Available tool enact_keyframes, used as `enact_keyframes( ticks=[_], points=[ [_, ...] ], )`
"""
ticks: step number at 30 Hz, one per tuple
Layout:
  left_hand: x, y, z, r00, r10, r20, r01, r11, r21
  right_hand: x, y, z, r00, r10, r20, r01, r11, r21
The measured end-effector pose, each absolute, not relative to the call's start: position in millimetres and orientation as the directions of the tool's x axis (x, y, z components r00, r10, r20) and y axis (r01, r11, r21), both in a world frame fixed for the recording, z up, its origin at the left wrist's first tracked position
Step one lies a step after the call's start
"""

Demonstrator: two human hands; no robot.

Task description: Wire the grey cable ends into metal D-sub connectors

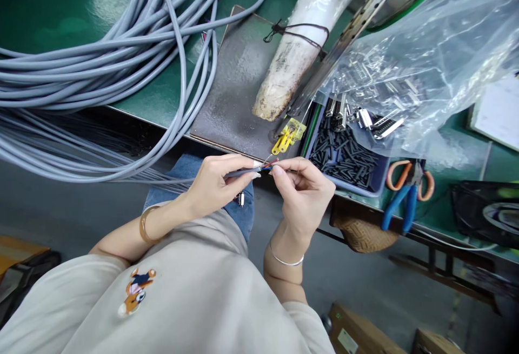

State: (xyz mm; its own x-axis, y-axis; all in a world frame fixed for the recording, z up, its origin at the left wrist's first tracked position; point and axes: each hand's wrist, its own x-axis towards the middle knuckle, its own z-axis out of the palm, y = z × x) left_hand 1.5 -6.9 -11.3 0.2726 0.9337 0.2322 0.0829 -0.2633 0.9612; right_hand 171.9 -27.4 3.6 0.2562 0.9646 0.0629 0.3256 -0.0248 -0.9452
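My left hand (214, 181) pinches a grey cable (243, 172) end, held just off the tabletop's (60, 2) near edge. My right hand (302, 192) fingertips are closed on its thin wires (271, 165). Tray (379, 181) of black sleeves sits at near edge, blue pliers (401, 202) beside it, cable bundle (101, 67) far left.

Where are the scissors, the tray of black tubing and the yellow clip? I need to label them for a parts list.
scissors (407, 194): head view, on the blue handles.
tray of black tubing (344, 157): head view, on the black pieces inside.
yellow clip (287, 137): head view, on its yellow body.
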Motion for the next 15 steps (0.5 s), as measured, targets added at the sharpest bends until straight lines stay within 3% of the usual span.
enact_keyframes(
  ticks=[15],
  points=[
    [-0.5, -5.9, -9.2, 0.333, 0.920, 0.204, 0.083, -0.244, 0.966, 178.7, -25.7, -1.4, 0.224, 0.975, -0.008, 0.192, -0.052, -0.980]
  ],
)
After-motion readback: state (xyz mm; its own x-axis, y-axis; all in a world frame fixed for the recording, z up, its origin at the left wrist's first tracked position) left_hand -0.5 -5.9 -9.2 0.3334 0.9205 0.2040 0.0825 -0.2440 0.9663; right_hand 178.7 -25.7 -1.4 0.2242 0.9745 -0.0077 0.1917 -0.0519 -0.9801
